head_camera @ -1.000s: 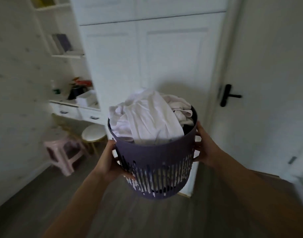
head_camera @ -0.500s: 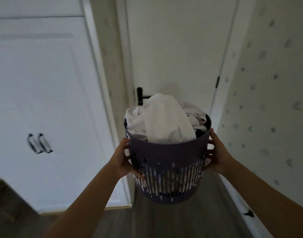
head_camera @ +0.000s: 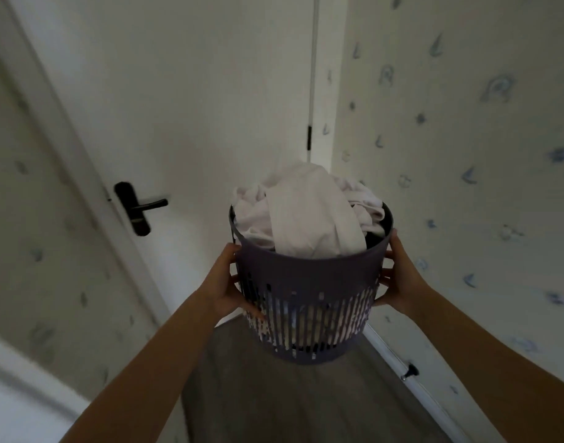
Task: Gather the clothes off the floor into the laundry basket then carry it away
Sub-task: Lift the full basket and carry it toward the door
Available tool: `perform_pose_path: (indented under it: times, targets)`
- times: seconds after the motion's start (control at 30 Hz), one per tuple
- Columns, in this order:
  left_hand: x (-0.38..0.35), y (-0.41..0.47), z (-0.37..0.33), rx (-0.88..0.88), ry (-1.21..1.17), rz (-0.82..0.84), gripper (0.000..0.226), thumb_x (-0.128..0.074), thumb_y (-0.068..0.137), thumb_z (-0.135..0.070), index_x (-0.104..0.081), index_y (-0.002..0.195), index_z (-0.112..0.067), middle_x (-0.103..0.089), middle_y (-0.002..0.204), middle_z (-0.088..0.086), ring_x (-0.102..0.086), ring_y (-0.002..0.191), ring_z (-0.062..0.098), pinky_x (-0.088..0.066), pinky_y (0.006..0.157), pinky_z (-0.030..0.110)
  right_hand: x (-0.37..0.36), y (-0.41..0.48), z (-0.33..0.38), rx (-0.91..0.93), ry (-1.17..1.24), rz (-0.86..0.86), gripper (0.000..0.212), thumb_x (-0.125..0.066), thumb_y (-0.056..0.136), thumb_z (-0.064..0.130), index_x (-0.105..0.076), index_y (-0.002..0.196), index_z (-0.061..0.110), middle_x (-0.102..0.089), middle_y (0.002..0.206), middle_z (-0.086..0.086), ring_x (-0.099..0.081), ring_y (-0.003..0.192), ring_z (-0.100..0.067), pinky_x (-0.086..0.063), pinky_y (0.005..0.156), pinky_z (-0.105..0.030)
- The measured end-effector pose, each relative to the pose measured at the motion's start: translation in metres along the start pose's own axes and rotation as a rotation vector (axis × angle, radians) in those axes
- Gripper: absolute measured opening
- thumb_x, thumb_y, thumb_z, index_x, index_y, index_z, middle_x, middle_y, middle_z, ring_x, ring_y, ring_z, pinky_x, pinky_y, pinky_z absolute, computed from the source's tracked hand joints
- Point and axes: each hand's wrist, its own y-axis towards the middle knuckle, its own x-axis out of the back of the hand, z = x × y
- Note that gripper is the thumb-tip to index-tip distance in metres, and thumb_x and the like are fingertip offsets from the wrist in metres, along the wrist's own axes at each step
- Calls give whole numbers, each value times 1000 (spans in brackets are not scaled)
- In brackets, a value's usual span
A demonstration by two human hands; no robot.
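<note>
Setting: narrow corner with a grey wood floor (head_camera: 290, 398), a patterned wall (head_camera: 466, 148) on the right and a white door (head_camera: 178, 100) ahead.

Item: purple slatted basket (head_camera: 309, 273), upright, held clear of the floor between both hands.

Contents: white clothes (head_camera: 306, 215) heaped above the rim.

Grip: left hand (head_camera: 224, 282) and right hand (head_camera: 399, 276) each curl round a side wall, with both arms outstretched.

Key relation: the black door handle (head_camera: 140, 207) lies far left of the basket, nearer the left hand. Freeing that hand would likely leave the load one-sided.
</note>
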Motion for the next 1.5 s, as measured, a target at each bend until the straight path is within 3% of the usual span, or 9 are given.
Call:
perform_pose_path:
  times: [0.3, 0.6, 0.7, 0.93, 1.13, 1.23, 1.3, 1.4, 1.5]
  targets:
    - [-6, 169, -50, 123, 50, 71, 20, -48, 91, -28, -64, 101, -22, -49, 117, 3, -46, 106, 32, -43, 68, 81, -31, 141, 25, -48, 61, -167, 83, -36, 74, 86, -46, 136, 32, -49, 143, -2, -45, 131, -26, -35, 104, -66]
    - [-2, 369, -25, 286, 86, -21, 22, -48, 88, -29, -63, 102, -22, -50, 116, 9, -47, 108, 40, -49, 65, 73, -37, 321, -2, -195, 206, -227, 75, -28, 85, 77, -42, 142, 31, -43, 146, 6, -40, 133, -23, -36, 103, -52]
    - [6, 438, -1, 336, 111, -40, 28, -50, 86, -29, -63, 110, -23, -52, 120, 9, -49, 111, 39, -52, 62, 64, -29, 380, -41, -255, 292, -303, 76, -30, 82, 79, -42, 143, 36, -38, 152, 3, -37, 138, -28, -35, 105, -55]
    - [53, 628, 109, 398, 187, -4, 46, -52, 88, -35, -51, 132, -23, -51, 131, 11, -49, 116, 44, -51, 56, 65, -6, 533, -169, -277, 377, -425, 71, -32, 84, 76, -48, 138, 33, -45, 146, 0, -41, 136, -31, -39, 105, -53]
    - [102, 769, 218, 393, 261, 16, 16, -50, 95, -30, -64, 102, -28, -56, 114, 2, -50, 107, 32, -49, 62, 66, 15, 675, -300, -293, 489, -499, 82, -39, 80, 79, -40, 146, 30, -38, 153, -1, -38, 138, -30, -37, 108, -53]
    - [125, 821, 272, 470, 235, 48, 23, -48, 93, -37, -66, 98, -25, -57, 110, 4, -50, 105, 33, -48, 67, 64, 25, 730, -359, -239, 504, -515, 75, -36, 86, 74, -40, 146, 29, -40, 151, 1, -37, 139, -29, -32, 112, -52]
    - [143, 843, 306, 472, 241, 64, 27, -45, 93, -35, -67, 101, -23, -59, 112, 5, -52, 104, 32, -49, 73, 63, 26, 750, -396, -172, 541, -505, 67, -30, 90, 69, -48, 140, 28, -49, 142, 5, -41, 136, -26, -34, 111, -47]
    - [155, 863, 334, 447, 185, 124, 30, -45, 92, -36, -67, 108, -24, -60, 123, 9, -53, 115, 37, -47, 78, 65, 31, 773, -423, 33, 546, -436, 51, -28, 96, 59, -66, 114, 31, -71, 111, 10, -56, 120, -23, -44, 101, -41]
    - [161, 871, 346, 391, 153, 125, 26, -44, 95, -33, -68, 104, -27, -64, 117, 8, -55, 111, 37, -45, 86, 61, 39, 782, -434, 134, 536, -455, 46, -26, 97, 56, -65, 111, 34, -73, 106, 12, -61, 112, -15, -47, 92, -36]
